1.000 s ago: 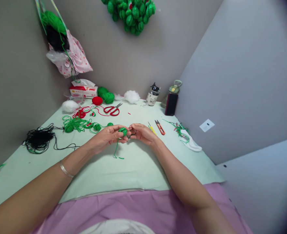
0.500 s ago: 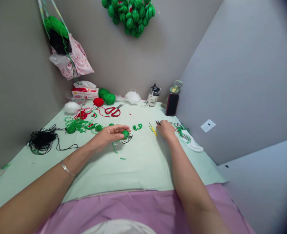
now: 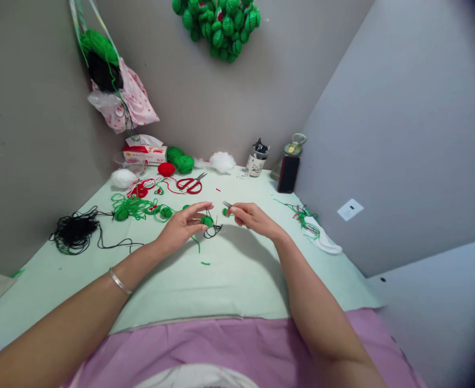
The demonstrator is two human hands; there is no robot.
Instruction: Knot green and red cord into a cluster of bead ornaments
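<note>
At bench centre: left hand (image 3: 183, 227) sits low over the pale green bench (image 3: 229, 280), thumb and fingertips pinching a green crochet ball (image 3: 206, 220); other fingers fanned out.
Left grip: closed on the ball, light, fingertips only.
Right hand: right hand (image 3: 255, 218) is just beside the ball, not touching it.
Right grip: thumb and forefinger pressed together on a metal-tipped tool (image 3: 226, 205), point toward the ball. Tool body hidden in the palm, type unclear.
Thread: black thread (image 3: 212, 233) loops on the bench under the ball and runs up to it; green tail (image 3: 197, 245) hangs below the left hand.
Between hands: small green scrap (image 3: 225, 212) by the tool tip; held or lying, can't tell.
Left of work: green yarn tangle (image 3: 130, 206) and black yarn heap (image 3: 74, 233), well apart from the hands.
Behind: red scissors (image 3: 189, 185) flat on the bench; phone (image 3: 288, 174) leaning at the wall.
Risk: tip is near the left fingertips, so a poke or nick is likely if the hands close fast. The light pinch could let the ball roll off. The loose black loop could snag on the tip or pull into a knot.
</note>
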